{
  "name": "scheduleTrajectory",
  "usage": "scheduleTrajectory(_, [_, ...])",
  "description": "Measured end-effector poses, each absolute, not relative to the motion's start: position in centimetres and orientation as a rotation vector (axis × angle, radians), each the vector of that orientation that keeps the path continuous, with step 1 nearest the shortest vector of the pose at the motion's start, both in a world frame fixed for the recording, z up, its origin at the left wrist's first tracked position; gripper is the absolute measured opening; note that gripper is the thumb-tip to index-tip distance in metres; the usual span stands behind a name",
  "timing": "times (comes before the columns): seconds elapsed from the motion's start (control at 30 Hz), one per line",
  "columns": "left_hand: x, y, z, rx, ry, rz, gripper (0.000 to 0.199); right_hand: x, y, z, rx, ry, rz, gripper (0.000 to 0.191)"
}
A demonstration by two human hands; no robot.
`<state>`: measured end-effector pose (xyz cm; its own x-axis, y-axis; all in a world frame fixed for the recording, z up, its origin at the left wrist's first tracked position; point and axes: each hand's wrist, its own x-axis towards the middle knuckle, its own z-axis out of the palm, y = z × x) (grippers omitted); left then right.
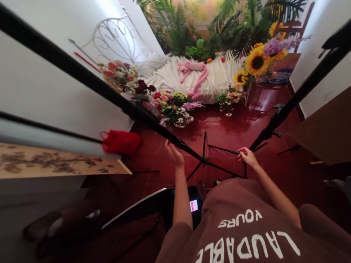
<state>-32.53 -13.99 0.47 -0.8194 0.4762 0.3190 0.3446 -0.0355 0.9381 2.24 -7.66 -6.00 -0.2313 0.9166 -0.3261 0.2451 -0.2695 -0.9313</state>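
Observation:
My left hand (175,154) is raised with its fingers loosely apart, and nothing shows in it. Just beside it runs the slanting black pole of a light stand (156,125), whose tripod legs spread on the floor; I cannot tell whether the fingertips touch the pole. My right hand (248,157) hovers palm down with fingers loosely extended, close to the lower part of a second black stand (270,125). No object is visible in that hand.
Ahead, a pink plush toy (193,70) lies on a white-draped bed (164,78), with flower bunches (177,110) and sunflowers (257,62) around it. Left are a red bag (122,142) and a painted scroll (48,158). Tripod legs (223,170) cross the red floor before me.

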Motion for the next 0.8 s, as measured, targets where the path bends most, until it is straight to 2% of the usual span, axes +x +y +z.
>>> scheduleTrajectory(0.2, [-32.0,-11.8,0.8,1.057,2.188,1.983,0.049,-4.9,-7.2,-3.9,-1.287,-1.594,1.663,0.014])
scheduleTrajectory(0.3, [-33.2,-11.7,0.1,1.09,2.192,1.922,0.047,-9.3,-7.3,-2.1,-1.231,-1.613,1.842,0.015])
scheduleTrajectory(0.37, [-33.8,-11.7,-0.1,1.074,2.173,1.896,0.047,-12.2,-7.2,-0.6,-1.246,-1.549,2.063,0.026])
scheduleTrajectory(0.47, [-33.9,-11.9,0.0,1.035,2.137,1.888,0.05,-16.0,-7.1,1.8,-1.236,-1.332,2.5,0.053])
scheduleTrajectory(0.53, [-33.9,-12.1,0.3,1.028,2.112,1.903,0.052,-18.0,-7.1,3.3,-1.171,-1.16,2.77,0.062])
scheduleTrajectory(0.63, [-34.0,-12.5,0.7,1.053,2.067,1.897,0.052,-20.3,-7.2,5.1,-1.018,-0.915,3.016,0.056])
scheduleTrajectory(0.8, [-34.5,-13.1,0.9,1.053,1.977,1.874,0.047,-22.5,-7.5,6.8,-0.745,-0.812,3.018,0.038])
